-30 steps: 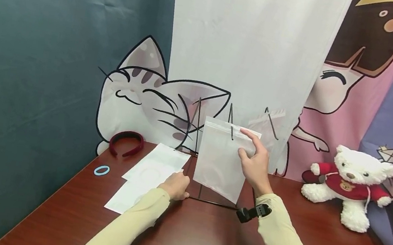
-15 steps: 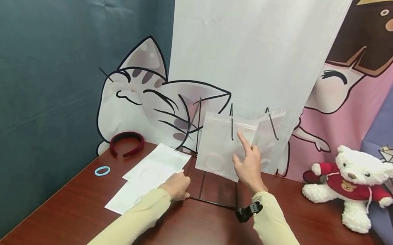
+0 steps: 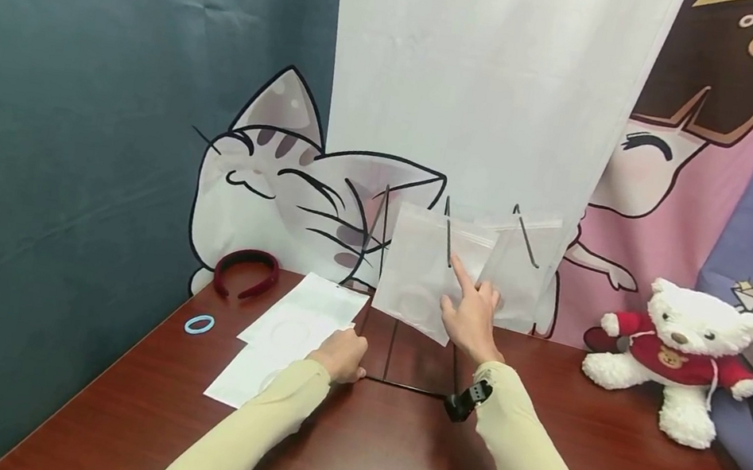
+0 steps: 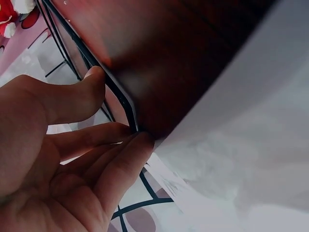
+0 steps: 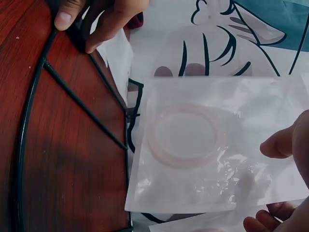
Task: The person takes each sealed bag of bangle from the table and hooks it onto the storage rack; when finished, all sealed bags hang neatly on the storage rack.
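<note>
A black wire rack (image 3: 414,390) stands on the table. At its front left base corner, my left hand (image 3: 341,354) grips the wire between thumb and fingers, seen close in the left wrist view. From the middle hook hangs a frosted white zip bag (image 3: 420,269), a little tilted. The right wrist view shows a pale pink ring (image 5: 159,150) inside it. My right hand (image 3: 470,322) has its index finger extended to the bag's front by the hook tip; exact contact is unclear. A second zip bag (image 3: 525,276) hangs from the right hook behind it.
Two white bags (image 3: 312,302) overlap on the table left of the rack. A dark red headband (image 3: 247,255) and a light blue ring (image 3: 189,323) lie farther left. A white teddy bear (image 3: 680,334) in red sits at the right, before the printed curtain.
The middle bag has swung back and up on its hook. My right hand has moved left and lower, its index finger now by the hook tip. The left hand stays on the rack.
</note>
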`<action>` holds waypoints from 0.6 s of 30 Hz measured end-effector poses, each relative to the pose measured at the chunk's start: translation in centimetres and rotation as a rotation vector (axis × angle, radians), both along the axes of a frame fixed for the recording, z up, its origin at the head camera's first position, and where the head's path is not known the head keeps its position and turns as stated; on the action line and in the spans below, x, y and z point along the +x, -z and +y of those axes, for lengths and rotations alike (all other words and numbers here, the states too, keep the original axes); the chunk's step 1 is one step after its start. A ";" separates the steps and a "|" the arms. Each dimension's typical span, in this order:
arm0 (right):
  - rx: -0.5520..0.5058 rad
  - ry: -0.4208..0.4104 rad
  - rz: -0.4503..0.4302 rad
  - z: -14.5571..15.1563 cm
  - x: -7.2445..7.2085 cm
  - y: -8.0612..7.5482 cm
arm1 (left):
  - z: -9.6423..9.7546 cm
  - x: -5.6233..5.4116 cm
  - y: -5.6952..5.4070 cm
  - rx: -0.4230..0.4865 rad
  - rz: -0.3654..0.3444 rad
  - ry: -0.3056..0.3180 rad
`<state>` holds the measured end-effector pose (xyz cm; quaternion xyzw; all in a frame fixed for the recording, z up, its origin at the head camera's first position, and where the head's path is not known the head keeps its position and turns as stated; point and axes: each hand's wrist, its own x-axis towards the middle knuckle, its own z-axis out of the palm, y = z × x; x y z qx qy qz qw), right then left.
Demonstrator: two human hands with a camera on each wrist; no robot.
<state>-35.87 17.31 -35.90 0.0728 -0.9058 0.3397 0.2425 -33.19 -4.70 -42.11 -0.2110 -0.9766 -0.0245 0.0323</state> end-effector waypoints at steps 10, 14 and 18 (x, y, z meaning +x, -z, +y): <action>-0.006 -0.123 -0.060 2.5 1.4 2.9 | 0.1 0.0 -0.1 -0.016 -0.018 -0.011; 0.036 -0.137 -0.160 4.1 2.4 4.6 | -0.2 0.0 0.0 0.007 -0.028 -0.003; 0.127 -0.174 -0.268 5.8 3.4 5.8 | -0.7 -0.4 0.3 0.051 -0.038 0.008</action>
